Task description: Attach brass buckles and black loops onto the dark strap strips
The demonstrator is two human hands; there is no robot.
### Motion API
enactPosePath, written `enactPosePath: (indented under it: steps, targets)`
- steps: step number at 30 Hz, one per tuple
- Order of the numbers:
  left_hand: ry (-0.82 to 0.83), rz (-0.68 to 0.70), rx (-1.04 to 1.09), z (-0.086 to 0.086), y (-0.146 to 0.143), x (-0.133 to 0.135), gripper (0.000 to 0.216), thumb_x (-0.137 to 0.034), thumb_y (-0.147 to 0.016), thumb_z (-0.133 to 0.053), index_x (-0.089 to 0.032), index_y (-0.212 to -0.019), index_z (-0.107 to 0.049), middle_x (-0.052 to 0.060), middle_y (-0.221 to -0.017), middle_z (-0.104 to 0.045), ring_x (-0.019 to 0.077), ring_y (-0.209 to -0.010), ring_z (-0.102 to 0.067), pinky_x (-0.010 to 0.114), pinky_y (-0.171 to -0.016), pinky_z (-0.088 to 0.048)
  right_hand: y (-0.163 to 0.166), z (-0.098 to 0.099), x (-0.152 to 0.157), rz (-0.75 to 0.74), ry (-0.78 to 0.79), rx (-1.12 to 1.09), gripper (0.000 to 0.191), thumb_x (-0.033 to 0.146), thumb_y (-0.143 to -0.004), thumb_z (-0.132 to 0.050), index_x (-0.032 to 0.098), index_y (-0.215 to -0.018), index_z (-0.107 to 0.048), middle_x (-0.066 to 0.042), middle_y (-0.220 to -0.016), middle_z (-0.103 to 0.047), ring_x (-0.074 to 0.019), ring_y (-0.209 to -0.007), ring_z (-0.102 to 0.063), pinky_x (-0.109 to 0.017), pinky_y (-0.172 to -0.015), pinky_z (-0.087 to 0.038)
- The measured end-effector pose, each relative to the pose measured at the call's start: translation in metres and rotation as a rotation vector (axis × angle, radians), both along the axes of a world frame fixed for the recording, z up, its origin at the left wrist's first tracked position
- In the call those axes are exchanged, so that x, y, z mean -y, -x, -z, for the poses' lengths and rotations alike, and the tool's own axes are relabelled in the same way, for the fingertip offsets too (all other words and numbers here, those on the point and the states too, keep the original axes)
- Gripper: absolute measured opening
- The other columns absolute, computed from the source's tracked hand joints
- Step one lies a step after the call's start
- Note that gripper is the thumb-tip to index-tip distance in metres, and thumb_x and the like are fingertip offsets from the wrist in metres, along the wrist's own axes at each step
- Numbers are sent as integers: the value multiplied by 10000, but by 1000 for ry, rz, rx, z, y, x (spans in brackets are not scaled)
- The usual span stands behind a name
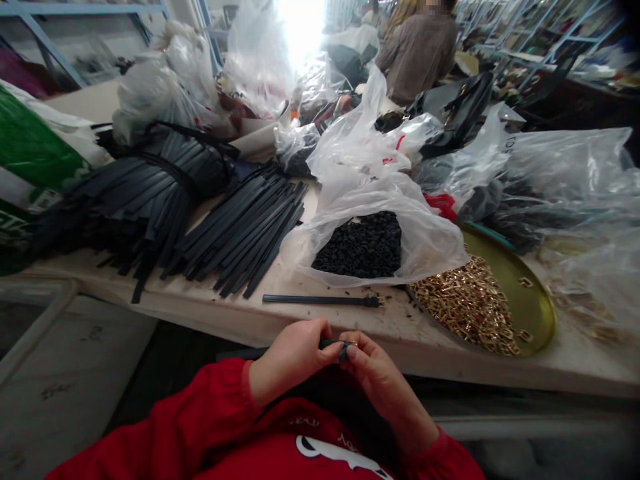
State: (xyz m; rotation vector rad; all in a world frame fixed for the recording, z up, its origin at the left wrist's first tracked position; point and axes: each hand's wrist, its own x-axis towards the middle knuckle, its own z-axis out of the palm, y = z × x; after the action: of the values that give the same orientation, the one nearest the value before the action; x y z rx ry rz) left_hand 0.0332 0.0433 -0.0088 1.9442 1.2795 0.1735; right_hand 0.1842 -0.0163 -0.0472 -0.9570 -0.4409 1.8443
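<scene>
My left hand is closed around a black strap, whose tail sticks out to the left behind my wrist. Close beside it, my right hand pinches the strap's other end, where a small dark loop shows between my fingers. A hint of gold shines at that end, mostly hidden by my fingertips. Just beyond my hands lies a single black strap with a gold buckle at its right end. Past it, an open plastic bag holds many small black loops. Gold buckles are heaped on a round gold tray at the right.
Loose black straps lie on the table at left, beside a tied bundle of straps. A green and white sack stands far left. Clear plastic bags crowd the back and right. A person is farther off.
</scene>
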Motion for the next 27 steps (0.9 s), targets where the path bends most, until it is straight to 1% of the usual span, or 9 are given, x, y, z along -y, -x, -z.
enactPosePath:
  steps: [2, 5, 8, 10, 13, 18, 21, 24, 27]
  targets:
    - [56, 22, 67, -4, 0, 0, 282, -427, -755, -520, -163, -811, -604, 24, -726, -644, 165, -647, -557, 239, -542, -355, -1, 1, -1, 24, -31, 60, 235, 295, -687, -689, 171, -668, -490, 37, -692, -526, -83, -630, -474, -213, -629, -380]
    - [169, 53, 230, -10, 1, 1, 220, -302, -766, -497, -161, -873, -627, 14, -794, -660, 151, -702, -573, 229, -611, -404, -1, 3, -3, 151, -66, 290, 295, 361, -680, -676, 183, -643, -444, 43, -638, -515, -86, -575, -459, -217, -577, -371]
    - [300, 41, 336, -9, 2, 5, 271, -256, -761, -485, -145, -972, -616, 17, -825, -662, 136, -680, -570, 223, -611, -430, -2, 3, -1, 262, -137, 529, 284, 369, -677, -667, 210, -776, -453, 55, -633, -511, -91, -530, -456, -214, -516, -351]
    - [368, 23, 371, -7, 2, 9, 297, -261, -757, -492, -139, -1003, -607, 20, -823, -660, 131, -653, -567, 223, -589, -437, -4, 2, 4, 181, -201, 645, 253, 365, -719, -620, 212, -862, -479, 61, -610, -488, -84, -496, -424, -207, -476, -320]
    - [429, 30, 399, -8, 1, 16, 310, -274, -745, -512, -135, -1003, -611, 29, -808, -660, 139, -661, -581, 232, -588, -448, -7, -3, 14, 24, -274, 711, 166, 364, -790, -524, 200, -791, -498, 61, -566, -437, -78, -478, -376, -206, -453, -289]
    - [435, 58, 380, -17, -4, 30, 269, -231, -702, -520, -123, -922, -632, 21, -722, -652, 143, -649, -587, 237, -596, -450, -9, -19, 35, -21, -488, 898, 94, 291, -816, -488, 205, -788, -512, 35, -646, -492, -103, -580, -439, -222, -542, -328]
    - [490, 50, 410, -13, -3, 42, 243, -187, -655, -536, -111, -872, -615, 19, -740, -648, 129, -619, -576, 233, -584, -455, -7, -20, 49, -92, -597, 1056, 78, 238, -822, -466, 206, -817, -537, 21, -688, -535, -112, -617, -472, -235, -573, -322]
    - [555, 79, 436, -9, -1, 51, 260, -171, -668, -533, -142, -919, -594, -1, -770, -649, 121, -607, -579, 238, -581, -464, -5, -17, 59, -126, -550, 1112, 69, 199, -798, -485, 201, -821, -551, 17, -707, -560, -116, -637, -499, -238, -579, -339]
    - [466, 119, 247, -20, -4, 53, 183, -247, -707, -605, -237, -889, -620, -30, -768, -643, 176, -716, -609, 271, -598, -492, -6, -26, 62, -142, -463, 1035, 50, 234, -781, -558, 213, -821, -580, 15, -737, -586, -133, -683, -540, -248, -596, -406]
